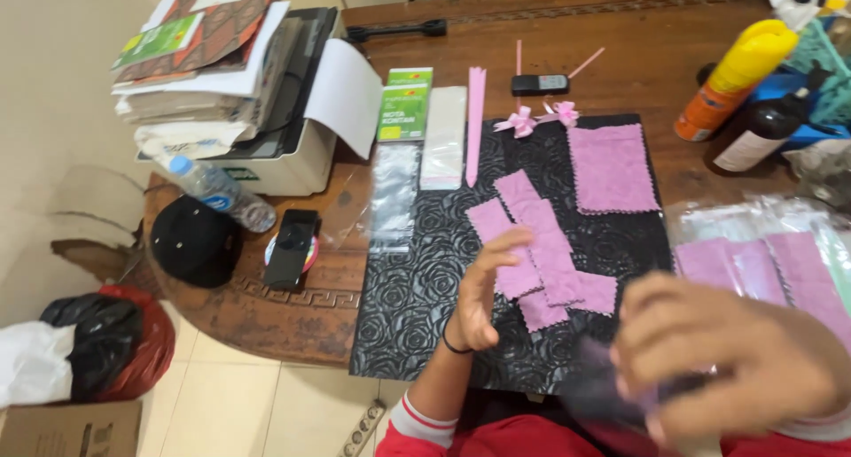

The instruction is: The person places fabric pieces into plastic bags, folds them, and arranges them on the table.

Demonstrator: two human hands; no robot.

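Observation:
My left hand [485, 290] hovers open above the black rose-embossed mat [417, 297], fingers spread, near a row of small pink cloth pieces [545, 249]. Close to the camera and blurred, my right hand [722, 359] seems to pinch a dark purple-pink cloth [596, 382]. A larger stack of pink cloths [612, 167] lies at the mat's far right. Two pink ribbon bows [538, 117] sit at the mat's top edge.
Bagged pink cloths [762, 262] lie at the right. Clear plastic bags [394, 195], a green booklet [405, 102], a phone [291, 247], a water bottle [217, 189], a black cap [193, 242], a printer [292, 120] under papers, spray bottles [740, 76] crowd the wooden table [292, 311].

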